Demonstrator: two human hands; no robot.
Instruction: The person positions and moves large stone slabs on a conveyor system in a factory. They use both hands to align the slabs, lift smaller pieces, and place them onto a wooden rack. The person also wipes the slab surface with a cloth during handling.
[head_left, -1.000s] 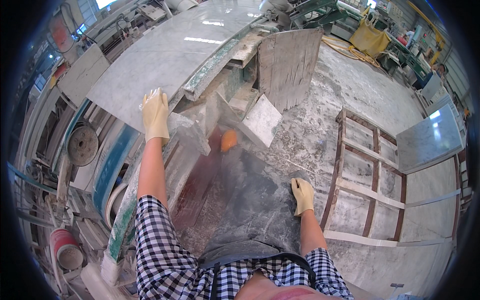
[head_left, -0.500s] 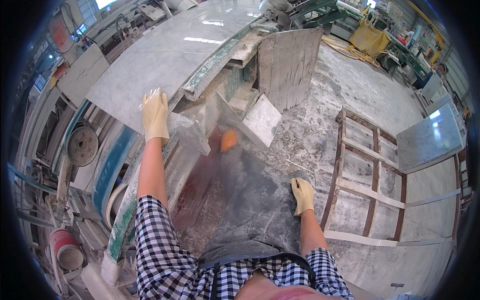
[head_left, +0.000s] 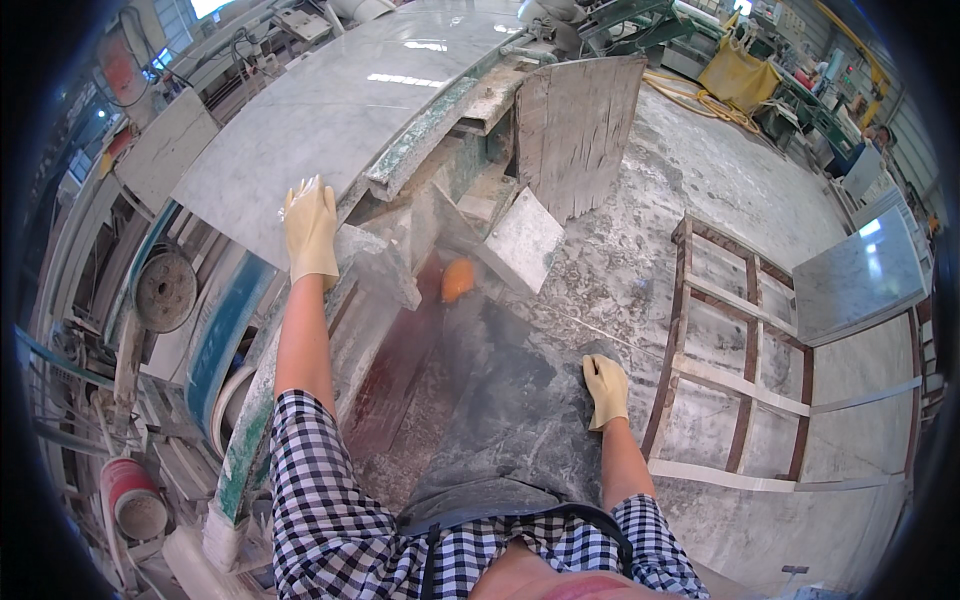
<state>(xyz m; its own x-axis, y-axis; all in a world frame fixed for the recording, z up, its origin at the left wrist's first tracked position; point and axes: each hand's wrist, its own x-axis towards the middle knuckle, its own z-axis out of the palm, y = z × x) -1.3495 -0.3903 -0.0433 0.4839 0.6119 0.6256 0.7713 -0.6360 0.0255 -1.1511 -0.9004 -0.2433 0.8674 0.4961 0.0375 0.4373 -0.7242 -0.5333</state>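
A large white-grey marble slab [head_left: 330, 130] lies on the green-edged machine bed at the upper left. My left hand [head_left: 312, 232], in a cream rubber glove, rests flat on its near edge with the fingers stretched forward and wet white smears on their tips. On the right, my right hand [head_left: 605, 392], gloved alike, hangs low beside my dark, dusty apron [head_left: 500, 400]. Its fingers are curled in, and what they hold, if anything, is hidden. A dark grey rounded shape [head_left: 601, 350] shows just beyond them; I cannot tell what it is.
A weathered wooden board [head_left: 580, 135] and a small stone offcut [head_left: 525, 240] stand beside the bed. Below is an orange rounded thing [head_left: 458, 281]. A wooden frame [head_left: 750, 380] lies on the right, with a grey slab [head_left: 862, 275] nearby. At the far right is another person [head_left: 872, 140].
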